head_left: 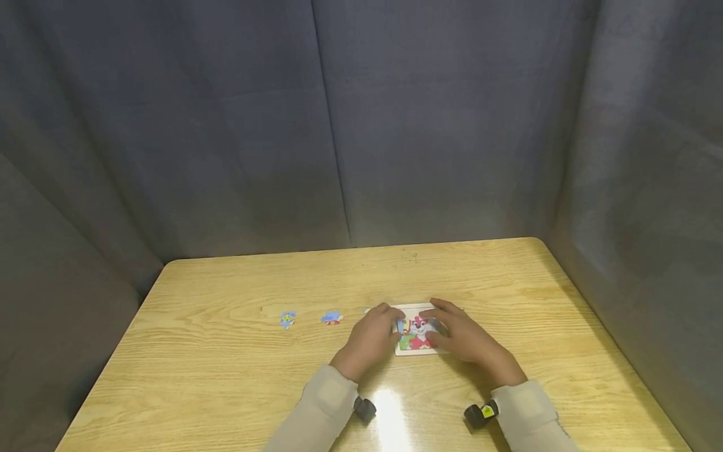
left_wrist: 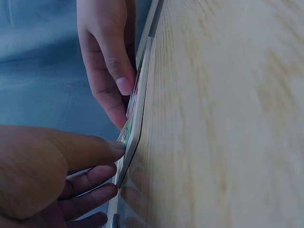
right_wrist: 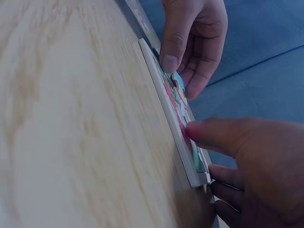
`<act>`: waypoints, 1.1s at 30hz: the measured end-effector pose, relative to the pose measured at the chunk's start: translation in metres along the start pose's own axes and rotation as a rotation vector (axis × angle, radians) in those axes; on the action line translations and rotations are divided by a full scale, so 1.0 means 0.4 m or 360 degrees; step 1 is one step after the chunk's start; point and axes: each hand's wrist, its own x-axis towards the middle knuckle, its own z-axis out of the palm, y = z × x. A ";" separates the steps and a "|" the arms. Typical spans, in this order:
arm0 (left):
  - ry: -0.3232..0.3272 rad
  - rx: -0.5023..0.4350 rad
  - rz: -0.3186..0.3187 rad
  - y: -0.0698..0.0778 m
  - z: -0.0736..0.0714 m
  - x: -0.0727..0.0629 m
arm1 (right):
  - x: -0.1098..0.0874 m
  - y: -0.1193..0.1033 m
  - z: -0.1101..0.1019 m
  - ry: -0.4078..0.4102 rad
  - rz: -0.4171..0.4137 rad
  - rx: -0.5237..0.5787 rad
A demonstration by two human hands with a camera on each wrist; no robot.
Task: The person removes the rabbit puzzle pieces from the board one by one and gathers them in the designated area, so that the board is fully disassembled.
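A small framed jigsaw puzzle [head_left: 419,352] with a pink-and-white cartoon animal lies flat on the table between both hands. My left hand [head_left: 370,337] is over its left side. In the right wrist view the left thumb and forefinger seem to pinch a blue puzzle piece [right_wrist: 179,80], slightly raised at the board; the fingers partly hide it. My right hand [head_left: 464,334] reaches over the right side. Its thumb [right_wrist: 209,131] touches the picture while the other fingers extend loosely by the frame's edge. Both hands cover parts of the picture.
Left of the board lie two loose blue puzzle pieces, one with yellow [head_left: 287,319] and one with red [head_left: 332,318]. Another small piece [head_left: 366,310] shows beside the left hand. The wooden table [head_left: 226,376] is bounded by dark curtains [head_left: 226,125].
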 end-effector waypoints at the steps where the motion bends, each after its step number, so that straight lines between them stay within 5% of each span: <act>1: -0.0001 0.0001 0.0004 -0.001 0.001 0.000 | 0.001 -0.001 0.002 0.0012 0.0001 -0.0010; 21: 0.0001 -0.0011 -0.0007 0.000 -0.007 -0.003 | 0.003 -0.023 0.011 0.0181 -0.0072 -0.0117; 33: 0.0056 -0.0229 -0.0071 -0.021 -0.035 -0.030 | 0.003 -0.020 0.011 0.0130 -0.0024 -0.0083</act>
